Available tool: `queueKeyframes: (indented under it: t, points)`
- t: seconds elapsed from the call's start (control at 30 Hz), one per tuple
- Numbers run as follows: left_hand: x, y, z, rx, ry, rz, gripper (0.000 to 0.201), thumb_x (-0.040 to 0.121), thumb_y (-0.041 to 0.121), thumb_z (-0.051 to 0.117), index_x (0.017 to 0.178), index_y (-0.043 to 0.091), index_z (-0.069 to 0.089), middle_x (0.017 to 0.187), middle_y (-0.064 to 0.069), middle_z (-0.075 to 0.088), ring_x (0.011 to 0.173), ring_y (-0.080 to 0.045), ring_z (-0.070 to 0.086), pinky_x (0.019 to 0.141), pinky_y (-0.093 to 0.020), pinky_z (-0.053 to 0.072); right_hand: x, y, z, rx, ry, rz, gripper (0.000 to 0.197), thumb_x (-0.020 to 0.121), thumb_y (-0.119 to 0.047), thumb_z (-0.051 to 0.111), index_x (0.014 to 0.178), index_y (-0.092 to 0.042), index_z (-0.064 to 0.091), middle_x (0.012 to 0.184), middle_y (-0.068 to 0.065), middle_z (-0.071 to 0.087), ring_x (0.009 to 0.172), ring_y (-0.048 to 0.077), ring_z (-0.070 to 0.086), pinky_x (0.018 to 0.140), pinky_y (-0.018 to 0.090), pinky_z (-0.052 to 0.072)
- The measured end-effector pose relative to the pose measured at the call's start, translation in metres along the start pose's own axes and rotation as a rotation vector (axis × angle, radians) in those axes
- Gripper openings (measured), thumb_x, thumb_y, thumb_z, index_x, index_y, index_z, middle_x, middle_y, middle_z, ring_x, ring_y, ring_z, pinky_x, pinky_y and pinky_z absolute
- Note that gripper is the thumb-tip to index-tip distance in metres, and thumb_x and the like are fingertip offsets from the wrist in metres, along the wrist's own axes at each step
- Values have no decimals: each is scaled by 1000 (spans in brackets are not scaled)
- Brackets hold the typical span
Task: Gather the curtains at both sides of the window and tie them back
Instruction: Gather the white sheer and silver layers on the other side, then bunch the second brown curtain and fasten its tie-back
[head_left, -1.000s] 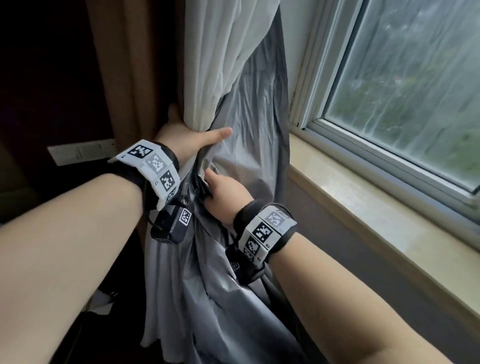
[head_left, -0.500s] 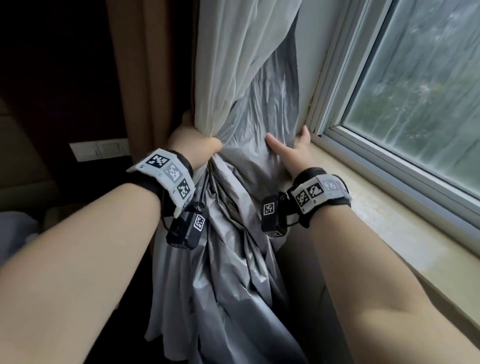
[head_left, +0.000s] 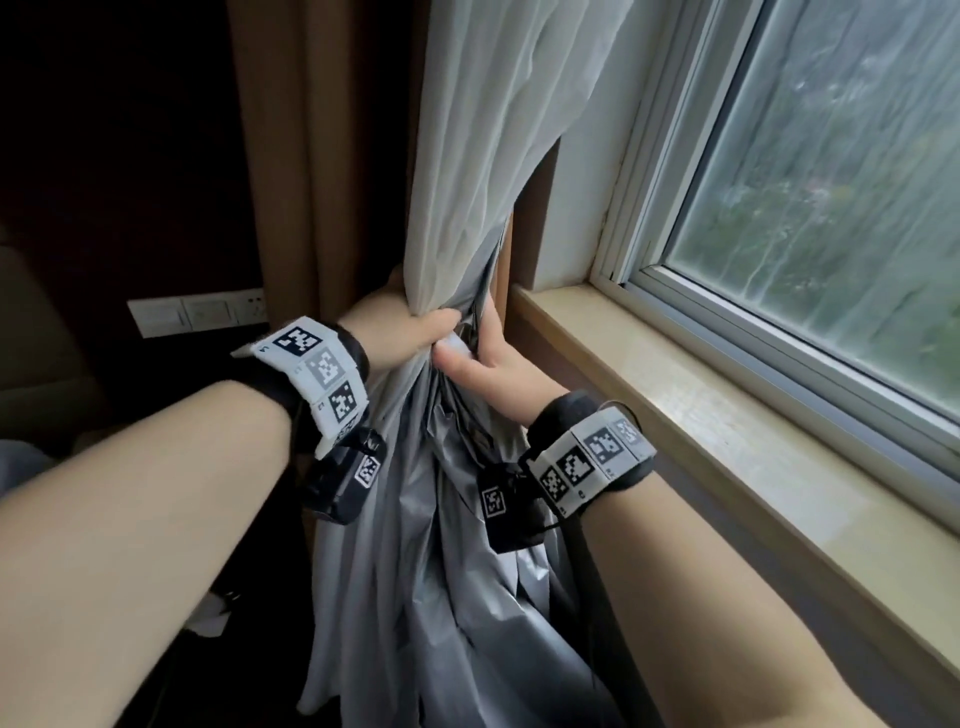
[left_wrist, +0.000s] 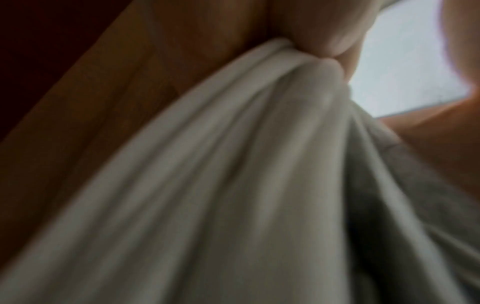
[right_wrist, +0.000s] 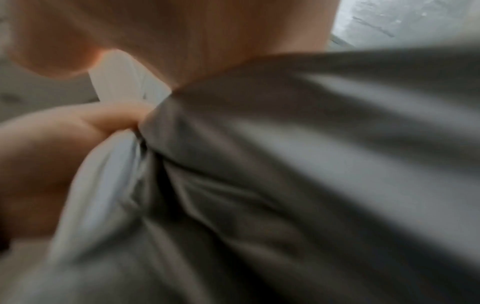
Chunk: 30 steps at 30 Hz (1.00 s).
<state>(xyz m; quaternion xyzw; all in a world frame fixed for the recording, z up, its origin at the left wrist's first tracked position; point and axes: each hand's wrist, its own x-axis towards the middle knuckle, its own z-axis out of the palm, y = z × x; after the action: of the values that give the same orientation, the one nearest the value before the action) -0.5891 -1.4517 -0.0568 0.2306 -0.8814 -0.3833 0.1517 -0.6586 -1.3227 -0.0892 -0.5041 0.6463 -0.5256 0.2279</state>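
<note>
A white curtain (head_left: 498, 130) with a shiny grey lining (head_left: 457, 571) hangs at the left side of the window (head_left: 831, 208). My left hand (head_left: 410, 332) grips the curtain, bunched into a narrow waist. My right hand (head_left: 483, 358) wraps round the same bunch from the window side, thumb across the front, fingers behind the grey lining. In the left wrist view, blurred white folds (left_wrist: 233, 164) run up into my fingers (left_wrist: 335, 41). The right wrist view shows blurred grey lining (right_wrist: 311, 164) with my thumb (right_wrist: 109, 117) pressed on it. No tie-back is visible.
A beige stone windowsill (head_left: 701, 415) runs along the right, under the white window frame (head_left: 639, 260). A brown curtain or panel (head_left: 322, 156) hangs left of the white one. A wall switch plate (head_left: 197, 312) sits in the dark area at left.
My right hand left the spread lining near the sill and moved left to clasp the bunch beside my left hand. The grey lining is now gathered in, uncovering the wall by the window.
</note>
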Motion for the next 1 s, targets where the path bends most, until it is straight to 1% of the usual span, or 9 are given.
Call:
queueKeyframes:
  t: [0.1,0.2,0.37,0.43,0.47,0.6,0.8,0.9,1.0]
  points:
    - [-13,7,6,110,-149,136,79,71,55,50,140,18,37,150,-2,34,135,-14,33,101,-15,24,-4,-10,-3,76,23,105,85,86,-35,55,148,-17,0,142,-16,22,123,-12,29,91,-7,29]
    - [-24,5,24,119,-208,119,62,90,30,57,142,7,32,148,-10,36,136,-21,35,95,-14,28,0,-20,-6,155,92,202,72,80,-31,69,137,-8,31,137,6,44,117,11,49,80,10,50]
    - [-26,4,46,58,-261,225,78,82,27,68,145,8,25,150,-9,31,139,-21,29,97,-9,18,10,-25,-10,89,395,326,88,50,-49,87,124,-14,54,117,2,63,102,13,64,83,28,56]
    - [-27,-4,56,31,-370,276,81,74,26,76,141,11,33,145,-8,39,134,-19,37,106,-11,17,8,-28,-15,34,569,308,59,66,-32,83,116,-14,58,102,-4,65,93,12,64,75,24,55]
    - [-27,-10,61,-13,-424,292,81,67,31,78,136,11,41,138,-9,48,128,-19,45,112,-30,31,7,-27,-18,-2,637,314,49,72,-25,78,115,-15,58,98,-4,63,91,13,63,71,23,52]
    - [-33,-23,62,-91,-468,314,64,67,38,75,120,7,57,119,-5,62,108,-14,57,92,-20,45,3,-20,-35,-121,711,385,36,77,-19,70,111,-10,61,99,6,63,90,20,61,70,28,47]
    - [-26,-19,37,-91,-11,303,21,88,12,61,107,9,69,114,-1,66,103,-10,59,88,-8,38,-8,-9,-62,-186,748,392,33,80,-14,62,102,10,58,81,10,51,72,18,48,56,29,36]
    - [-25,-10,26,-63,445,168,16,82,10,64,98,11,65,101,-3,59,80,-14,55,79,-19,45,-13,-6,-67,-194,738,400,34,79,-15,62,101,10,57,80,11,50,71,19,46,49,22,35]
    - [-25,-8,21,-45,757,34,41,72,21,73,106,10,53,113,-10,49,97,-27,55,89,-33,45,-15,-6,-69,-199,735,401,31,77,-19,62,99,3,59,81,9,52,71,22,48,48,22,35]
